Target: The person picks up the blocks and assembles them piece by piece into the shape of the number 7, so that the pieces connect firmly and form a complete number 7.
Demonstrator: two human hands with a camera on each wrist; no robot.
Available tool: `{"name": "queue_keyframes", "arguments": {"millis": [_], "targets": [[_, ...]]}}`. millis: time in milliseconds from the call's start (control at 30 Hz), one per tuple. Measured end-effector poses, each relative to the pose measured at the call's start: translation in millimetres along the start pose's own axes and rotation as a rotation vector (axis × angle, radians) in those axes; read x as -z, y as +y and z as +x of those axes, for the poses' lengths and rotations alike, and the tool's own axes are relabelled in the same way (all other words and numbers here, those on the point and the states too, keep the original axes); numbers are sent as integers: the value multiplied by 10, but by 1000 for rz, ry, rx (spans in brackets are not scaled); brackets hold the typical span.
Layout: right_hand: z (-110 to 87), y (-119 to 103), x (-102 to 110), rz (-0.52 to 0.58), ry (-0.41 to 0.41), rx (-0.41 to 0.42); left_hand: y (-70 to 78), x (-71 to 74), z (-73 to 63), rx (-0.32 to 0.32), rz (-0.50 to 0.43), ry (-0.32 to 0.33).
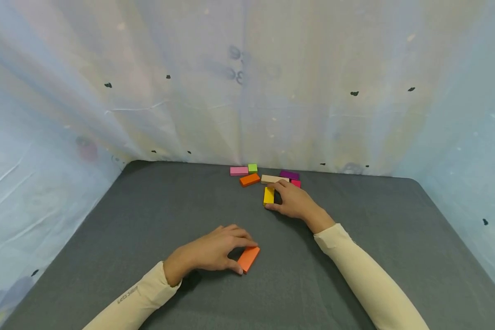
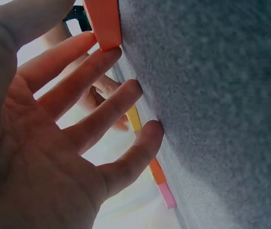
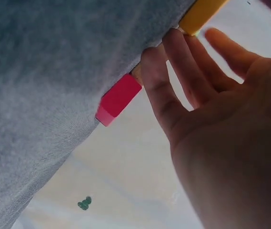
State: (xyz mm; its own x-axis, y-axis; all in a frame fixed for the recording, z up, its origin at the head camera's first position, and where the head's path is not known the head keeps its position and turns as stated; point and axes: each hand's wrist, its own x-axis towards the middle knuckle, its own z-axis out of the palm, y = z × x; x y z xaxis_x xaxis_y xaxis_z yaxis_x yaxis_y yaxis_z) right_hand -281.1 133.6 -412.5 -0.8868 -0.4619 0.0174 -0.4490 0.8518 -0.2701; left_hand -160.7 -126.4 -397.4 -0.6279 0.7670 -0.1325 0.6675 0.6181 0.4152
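Nearest the person, the left hand [image 1: 218, 248] pinches an orange block [image 1: 249, 259] by its two ends, thumb at the near end and fingers at the far end. In the left wrist view that orange block [image 2: 105, 24] stands against the fingertips, on the grey surface. Farther off, the right hand [image 1: 294, 200] has its thumb and fingers at opposite ends of a yellow block [image 1: 268, 195]. A beige block [image 1: 274, 179] lies just beyond, partly behind the right fingers. The right wrist view shows the yellow block [image 3: 203, 16] at the fingertips and a red-pink block [image 3: 120, 99] beside the hand.
Along the back of the grey table [image 1: 148, 220] lie a pink block [image 1: 239, 171], a lime green block [image 1: 252, 168], a second orange block [image 1: 250, 180] and a purple block [image 1: 289, 175]. A pale sheet [image 1: 288, 91] hangs behind the table and at both sides.
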Motion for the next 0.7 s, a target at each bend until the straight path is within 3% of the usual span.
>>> {"name": "queue_keyframes", "arguments": {"millis": [267,700], "targets": [[-49,-3,15,-31,14,91,-8,38,-11,-9,-46,-17],[-130,13,11,-76,17,120,11,34,-4,-17,-16,15]]}}
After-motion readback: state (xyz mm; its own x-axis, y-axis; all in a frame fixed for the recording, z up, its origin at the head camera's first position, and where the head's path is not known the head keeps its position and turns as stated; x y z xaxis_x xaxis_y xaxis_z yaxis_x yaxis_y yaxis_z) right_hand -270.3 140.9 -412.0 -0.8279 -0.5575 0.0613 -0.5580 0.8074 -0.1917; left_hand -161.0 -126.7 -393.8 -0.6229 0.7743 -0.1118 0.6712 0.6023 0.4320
